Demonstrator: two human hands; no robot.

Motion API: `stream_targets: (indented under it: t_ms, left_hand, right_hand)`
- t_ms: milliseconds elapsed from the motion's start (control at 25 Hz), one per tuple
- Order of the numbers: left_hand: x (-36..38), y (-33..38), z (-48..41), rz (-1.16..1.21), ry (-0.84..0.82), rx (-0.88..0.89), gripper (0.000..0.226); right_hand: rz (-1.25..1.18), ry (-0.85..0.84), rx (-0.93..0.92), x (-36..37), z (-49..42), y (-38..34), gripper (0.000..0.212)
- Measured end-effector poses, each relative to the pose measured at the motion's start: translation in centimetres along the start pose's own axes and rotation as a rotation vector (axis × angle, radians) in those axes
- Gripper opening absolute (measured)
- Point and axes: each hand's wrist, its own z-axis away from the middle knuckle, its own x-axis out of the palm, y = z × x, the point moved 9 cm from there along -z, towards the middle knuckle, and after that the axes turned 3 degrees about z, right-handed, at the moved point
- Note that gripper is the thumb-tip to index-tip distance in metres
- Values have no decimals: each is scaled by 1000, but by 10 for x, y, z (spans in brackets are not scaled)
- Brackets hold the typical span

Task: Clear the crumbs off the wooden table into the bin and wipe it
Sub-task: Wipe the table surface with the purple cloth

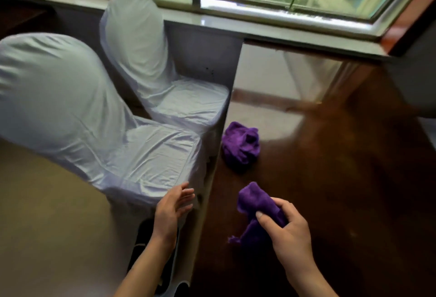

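A dark glossy wooden table (330,178) fills the right half of the view. My right hand (287,233) is closed around a purple cloth (257,207) held just above the table near its left edge. A second purple cloth (240,145) lies crumpled on the table farther back, close to the same edge. My left hand (172,209) hovers off the table's left side, fingers apart and empty, just beside the near chair. A faint brownish smear, perhaps crumbs (304,108), shows farther along the table; blur hides detail. No bin is recognisable.
Two chairs in white fabric covers (151,150) (188,98) stand tight against the table's left edge. A window sill and window (283,20) run along the far end. Beige floor (47,226) lies at left. A dark object (144,245) sits under my left forearm.
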Motion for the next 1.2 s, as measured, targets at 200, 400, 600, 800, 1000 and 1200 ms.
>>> stream_targets:
  t_ms: [200, 400, 600, 800, 1000, 1200]
  left_hand:
    - [99, 4, 9, -155, -158, 35, 28]
    - [155, 12, 7, -860, -192, 392, 34]
    - [172, -30, -9, -1484, -155, 457, 64]
    - [164, -53, -12, -1656, -162, 483, 65]
    - [160, -58, -19, -1633, -145, 491, 66]
    - [161, -59, -22, -1622, -144, 500, 66]
  right_hand:
    - [26, 92, 89, -62, -23, 25, 29]
    - [155, 171, 60, -95, -81, 20, 31]
    - [221, 176, 7, -79, -152, -11, 37]
    - [321, 148, -139, -36, -208, -38, 42]
    - [599, 13, -182, -3, -233, -32, 51]
    - [672, -133, -591, 74, -192, -46, 60]
